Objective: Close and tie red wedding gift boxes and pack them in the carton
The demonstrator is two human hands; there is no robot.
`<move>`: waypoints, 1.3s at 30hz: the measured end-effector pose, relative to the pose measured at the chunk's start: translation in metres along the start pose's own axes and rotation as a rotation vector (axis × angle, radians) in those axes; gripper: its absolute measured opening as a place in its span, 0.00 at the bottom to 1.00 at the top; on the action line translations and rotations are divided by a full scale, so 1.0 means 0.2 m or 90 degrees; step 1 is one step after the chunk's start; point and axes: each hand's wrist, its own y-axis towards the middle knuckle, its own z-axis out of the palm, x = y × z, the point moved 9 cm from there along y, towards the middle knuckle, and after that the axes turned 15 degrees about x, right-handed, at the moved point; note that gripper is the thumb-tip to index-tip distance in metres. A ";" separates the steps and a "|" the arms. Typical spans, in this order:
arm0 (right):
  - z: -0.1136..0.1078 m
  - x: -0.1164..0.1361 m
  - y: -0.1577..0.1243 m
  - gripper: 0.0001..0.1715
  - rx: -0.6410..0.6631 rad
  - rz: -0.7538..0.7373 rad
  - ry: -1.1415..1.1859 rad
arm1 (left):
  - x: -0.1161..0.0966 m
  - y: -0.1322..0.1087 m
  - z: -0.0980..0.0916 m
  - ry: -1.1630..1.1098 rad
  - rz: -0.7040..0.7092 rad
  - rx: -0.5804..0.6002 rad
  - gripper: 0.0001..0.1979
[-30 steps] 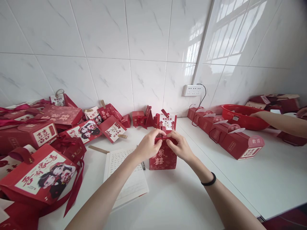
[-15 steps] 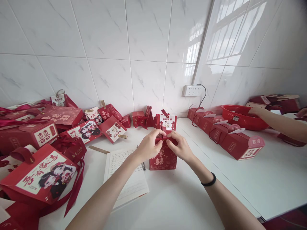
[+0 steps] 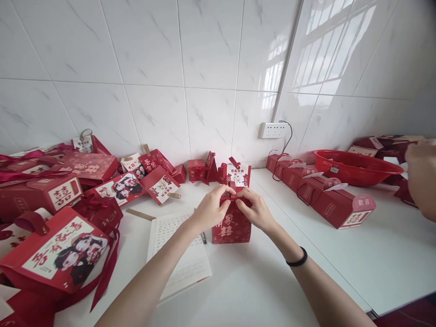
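Note:
A red gift box point(image 3: 231, 227) with pale Chinese characters stands upright on the white table in front of me. From the left, my left hand point(image 3: 214, 204) pinches its top edge with thumb and fingers. Opposite it, my right hand point(image 3: 254, 206) grips the same edge, the fingertips of both hands almost meeting. A red strip rises between them, and my fingers partly hide it. Just behind stands another red box with a white printed front point(image 3: 237, 175). An open notebook point(image 3: 184, 272) lies under my left forearm, with a black pen point(image 3: 204, 237) beside it.
Red gift boxes point(image 3: 64, 245) with ribbons are heaped on the left. Several handled red boxes point(image 3: 327, 206) stand in a row on the right, near a red plastic basin point(image 3: 354, 179). Another person's hand point(image 3: 422, 177) is at the right edge. A power strip point(image 3: 272, 130) is on the wall.
My hands stay at the top of the box, with barely any shift. The other person's hand has come out of the red basin and moved right, toward the frame's edge.

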 end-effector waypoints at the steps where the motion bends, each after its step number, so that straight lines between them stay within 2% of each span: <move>1: 0.00 0.00 0.00 0.09 0.000 0.001 -0.002 | 0.00 0.00 0.00 -0.003 -0.002 0.002 0.12; 11: 0.00 0.00 0.00 0.06 -0.002 -0.005 -0.013 | -0.01 0.00 0.00 0.006 -0.001 0.001 0.12; 39: 0.00 0.00 0.00 0.09 0.002 0.004 -0.002 | 0.00 0.00 0.00 0.018 -0.013 0.005 0.12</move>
